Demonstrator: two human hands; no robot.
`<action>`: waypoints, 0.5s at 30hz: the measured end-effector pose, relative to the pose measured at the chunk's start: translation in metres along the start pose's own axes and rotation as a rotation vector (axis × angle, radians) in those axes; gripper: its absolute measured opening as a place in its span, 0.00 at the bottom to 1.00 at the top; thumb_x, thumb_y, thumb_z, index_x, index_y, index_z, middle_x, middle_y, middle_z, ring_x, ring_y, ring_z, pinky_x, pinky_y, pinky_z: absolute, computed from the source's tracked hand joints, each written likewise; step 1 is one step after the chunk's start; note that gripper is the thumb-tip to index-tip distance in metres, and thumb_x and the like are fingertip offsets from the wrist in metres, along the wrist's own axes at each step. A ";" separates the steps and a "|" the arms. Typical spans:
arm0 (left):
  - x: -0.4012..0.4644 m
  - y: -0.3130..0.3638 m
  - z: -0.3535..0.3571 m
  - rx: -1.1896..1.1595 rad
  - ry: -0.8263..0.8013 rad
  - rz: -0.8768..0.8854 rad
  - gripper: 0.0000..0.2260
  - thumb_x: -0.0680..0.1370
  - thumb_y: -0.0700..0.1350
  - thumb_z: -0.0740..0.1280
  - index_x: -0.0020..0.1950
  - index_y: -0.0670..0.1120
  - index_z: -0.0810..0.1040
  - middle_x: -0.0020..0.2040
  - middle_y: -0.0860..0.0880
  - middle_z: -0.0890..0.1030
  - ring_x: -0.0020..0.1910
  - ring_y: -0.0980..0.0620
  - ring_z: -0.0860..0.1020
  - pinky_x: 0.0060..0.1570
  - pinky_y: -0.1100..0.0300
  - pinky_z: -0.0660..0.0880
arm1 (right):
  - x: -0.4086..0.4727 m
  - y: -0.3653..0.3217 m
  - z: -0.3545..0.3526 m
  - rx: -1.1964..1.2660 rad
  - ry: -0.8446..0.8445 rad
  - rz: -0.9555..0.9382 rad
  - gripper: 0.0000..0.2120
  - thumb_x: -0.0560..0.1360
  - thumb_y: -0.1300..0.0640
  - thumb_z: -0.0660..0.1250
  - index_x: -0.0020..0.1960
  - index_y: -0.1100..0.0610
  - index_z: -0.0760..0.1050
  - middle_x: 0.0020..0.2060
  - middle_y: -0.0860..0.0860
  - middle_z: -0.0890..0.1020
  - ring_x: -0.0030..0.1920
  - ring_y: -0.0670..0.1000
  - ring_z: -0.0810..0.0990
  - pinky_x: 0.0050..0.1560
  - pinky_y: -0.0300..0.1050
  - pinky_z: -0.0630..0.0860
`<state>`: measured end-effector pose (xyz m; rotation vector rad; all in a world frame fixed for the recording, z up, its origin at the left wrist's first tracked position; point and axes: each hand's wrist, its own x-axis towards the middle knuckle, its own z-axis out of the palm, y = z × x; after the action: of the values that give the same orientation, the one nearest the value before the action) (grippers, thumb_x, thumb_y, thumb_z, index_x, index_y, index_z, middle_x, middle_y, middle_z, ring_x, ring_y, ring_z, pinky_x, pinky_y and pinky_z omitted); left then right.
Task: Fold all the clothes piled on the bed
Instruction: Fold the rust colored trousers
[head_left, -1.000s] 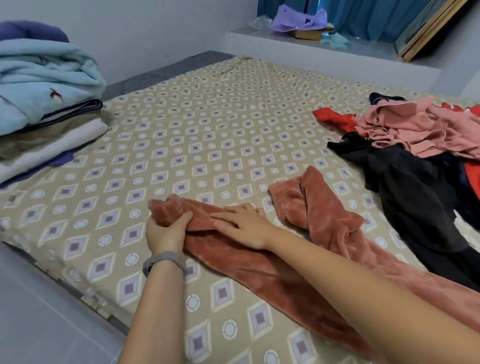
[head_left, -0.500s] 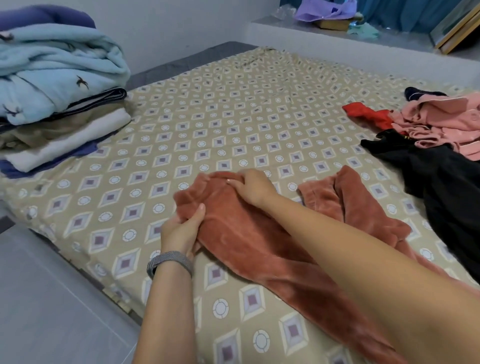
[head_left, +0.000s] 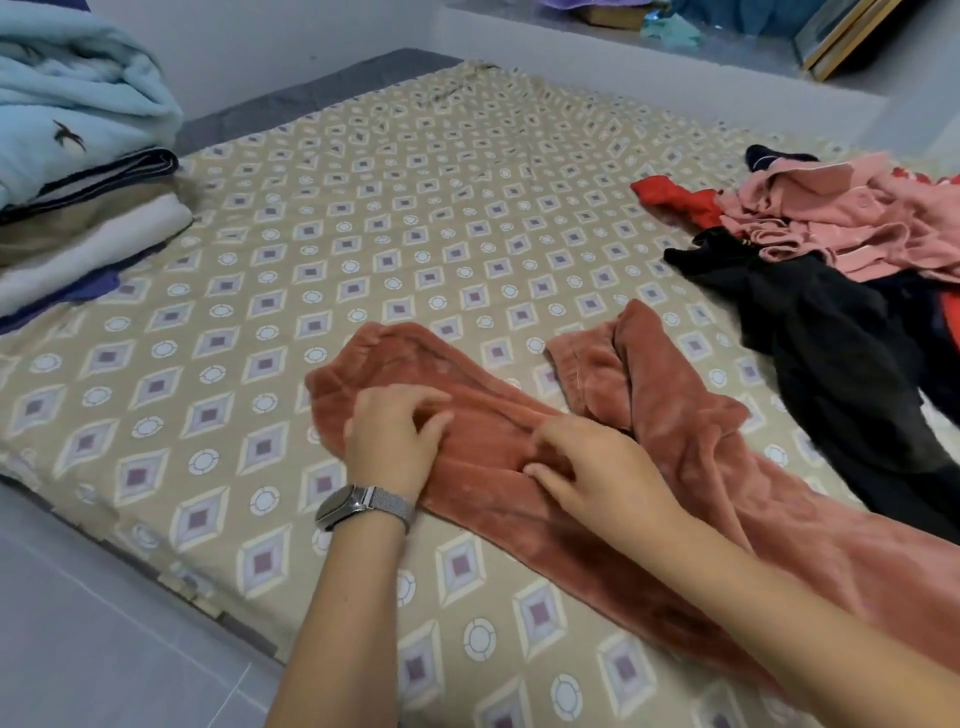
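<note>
We see one rust-coloured plush garment (head_left: 649, 467) lying at lower centre of the bed (head_left: 415, 208), its two ends spread apart. The left hand (head_left: 395, 441) and right hand (head_left: 597, 467) rest on it, fingers loosely curled into the pile. At right lies one loose heap (head_left: 831, 249); at upper left, one folded stack (head_left: 78, 171).

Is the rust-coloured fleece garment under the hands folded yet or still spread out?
Still spread out: the rust fleece garment lies lengthwise on the bed, both ends apart, with the left hand and right hand resting on it.
</note>
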<state>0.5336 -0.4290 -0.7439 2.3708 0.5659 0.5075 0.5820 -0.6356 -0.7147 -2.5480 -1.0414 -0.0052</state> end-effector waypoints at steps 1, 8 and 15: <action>-0.003 0.005 0.005 0.041 -0.180 0.038 0.06 0.72 0.52 0.73 0.48 0.59 0.83 0.55 0.59 0.80 0.62 0.50 0.69 0.62 0.54 0.62 | -0.025 0.010 -0.005 0.044 0.020 0.061 0.08 0.72 0.52 0.73 0.47 0.49 0.75 0.42 0.43 0.78 0.44 0.47 0.79 0.42 0.45 0.76; -0.032 0.035 0.010 0.230 -0.529 0.032 0.16 0.70 0.62 0.71 0.57 0.63 0.78 0.68 0.60 0.69 0.74 0.49 0.55 0.73 0.43 0.46 | -0.128 0.056 -0.028 -0.073 -0.216 0.375 0.22 0.67 0.40 0.74 0.55 0.48 0.75 0.51 0.41 0.77 0.54 0.44 0.75 0.51 0.43 0.76; -0.080 0.066 0.027 0.322 -0.562 0.257 0.18 0.75 0.63 0.64 0.64 0.66 0.73 0.69 0.63 0.69 0.73 0.54 0.57 0.72 0.44 0.45 | -0.163 0.051 -0.027 -0.334 -0.210 0.314 0.16 0.67 0.50 0.76 0.53 0.52 0.78 0.44 0.46 0.81 0.51 0.50 0.79 0.39 0.46 0.78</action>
<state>0.4979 -0.5299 -0.7362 2.7451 0.0879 -0.1697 0.5017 -0.7877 -0.7315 -3.0471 -0.7479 0.1922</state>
